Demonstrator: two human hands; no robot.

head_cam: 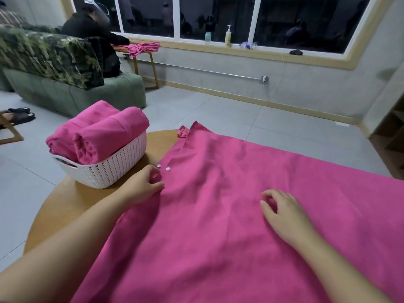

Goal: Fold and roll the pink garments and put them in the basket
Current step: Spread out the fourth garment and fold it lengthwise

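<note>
Pink garment (251, 204) lies spread flat across the round wooden table (65, 206), two white buttons (163, 167) at its left edge. The left hand (142, 186) pinches that edge just below the buttons; the right hand (284, 215) hovers or rests mid-cloth, fingers loosely curled, holding nothing. Two rolled pink garments (98, 134) fill the white basket (113, 171) beside it. No writing is legible.

Even indoor light is falling from above, keeping the scene fairly bright, while the windows (218, 16) are showing only darkness and faint reflections. Soft shadows are lying under the hands on the garment (240, 204). The wide lens is bending the window frame and floor lines near the edges. The picture is looking slightly soft, more so toward the corners.
</note>
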